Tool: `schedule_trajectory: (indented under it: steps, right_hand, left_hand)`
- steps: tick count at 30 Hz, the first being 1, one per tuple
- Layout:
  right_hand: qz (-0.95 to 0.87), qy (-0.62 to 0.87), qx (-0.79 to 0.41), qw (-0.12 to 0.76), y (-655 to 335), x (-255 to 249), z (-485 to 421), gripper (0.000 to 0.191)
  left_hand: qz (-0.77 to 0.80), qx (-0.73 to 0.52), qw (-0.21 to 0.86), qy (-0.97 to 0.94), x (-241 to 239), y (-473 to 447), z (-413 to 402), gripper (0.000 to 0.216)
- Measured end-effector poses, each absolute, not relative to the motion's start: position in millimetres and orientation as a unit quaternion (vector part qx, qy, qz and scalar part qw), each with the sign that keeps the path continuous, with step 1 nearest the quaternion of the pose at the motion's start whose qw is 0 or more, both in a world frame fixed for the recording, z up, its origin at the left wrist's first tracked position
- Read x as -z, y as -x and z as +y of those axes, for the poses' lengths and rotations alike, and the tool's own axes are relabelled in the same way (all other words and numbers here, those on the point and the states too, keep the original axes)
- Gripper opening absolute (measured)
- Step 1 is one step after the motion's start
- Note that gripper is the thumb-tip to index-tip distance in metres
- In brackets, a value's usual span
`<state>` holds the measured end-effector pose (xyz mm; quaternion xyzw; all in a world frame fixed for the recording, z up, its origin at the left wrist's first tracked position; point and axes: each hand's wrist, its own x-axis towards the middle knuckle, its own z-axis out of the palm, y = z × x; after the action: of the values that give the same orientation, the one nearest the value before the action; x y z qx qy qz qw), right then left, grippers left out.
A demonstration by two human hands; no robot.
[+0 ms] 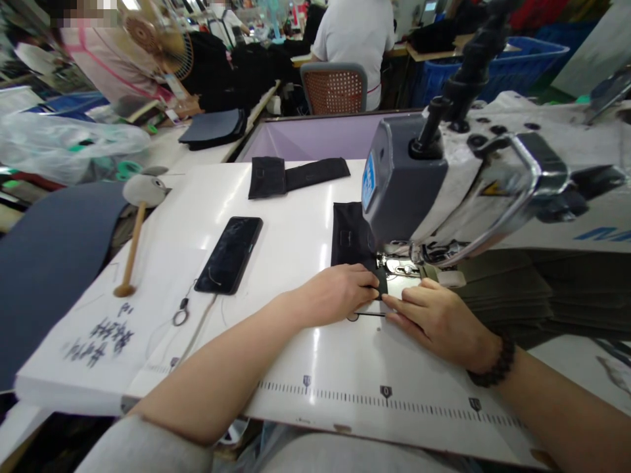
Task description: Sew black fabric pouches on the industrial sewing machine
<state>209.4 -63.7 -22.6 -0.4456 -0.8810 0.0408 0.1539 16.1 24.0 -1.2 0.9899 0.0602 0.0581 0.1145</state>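
My left hand (340, 292) lies on the white sewing table (305, 355), its fingers pinching a small black fabric piece (382, 281) just in front of the presser foot (401, 266) of the grey sewing machine (419, 190). My right hand (434, 315) rests beside it, fingers curled, their tips touching the same piece and the table. A larger black fabric piece (348, 233) stretches away behind the machine head. A dark bead bracelet (495, 364) circles my right wrist.
A black phone (231, 253) with a cord lies left of my hands, a wooden-handled mallet (135, 226) further left. Another black fabric piece (290, 176) lies at the table's far edge. A printed ruler (384, 393) runs along the near edge. People sit at benches behind.
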Motion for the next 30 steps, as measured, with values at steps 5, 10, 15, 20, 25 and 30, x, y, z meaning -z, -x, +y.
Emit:
schedule_trajectory:
  steps: [5,10,15,20,25,30]
  right_hand:
    - [-0.871,0.469,-0.041,0.144,-210.2,24.9,-61.1,0.036]
    - [-0.854,0.501,-0.025,0.141,-208.7,28.9,-57.8,0.033]
    - [-0.83,0.542,0.002,0.134,-206.1,32.1,-56.2,0.032]
    - [-0.82,0.558,0.013,0.124,-204.2,32.4,-55.5,0.031]
    - [-0.818,0.562,0.014,0.121,-203.6,31.0,-55.1,0.031]
    - [-0.822,0.554,0.012,0.127,-203.6,29.7,-54.8,0.031]
  left_hand:
    - [0.096,-0.077,0.13,-0.984,4.0,-19.0,26.6,0.022]
    - [0.122,-0.099,0.144,-0.977,12.1,-20.0,31.1,0.021]
    - [0.145,-0.098,0.143,-0.974,13.0,-22.4,36.2,0.019]
    - [0.16,-0.108,0.134,-0.972,15.3,-25.4,40.2,0.017]
    - [0.166,-0.124,0.126,-0.97,19.7,-25.9,42.9,0.016]
    - [0.166,-0.124,0.122,-0.971,22.0,-25.2,44.8,0.014]
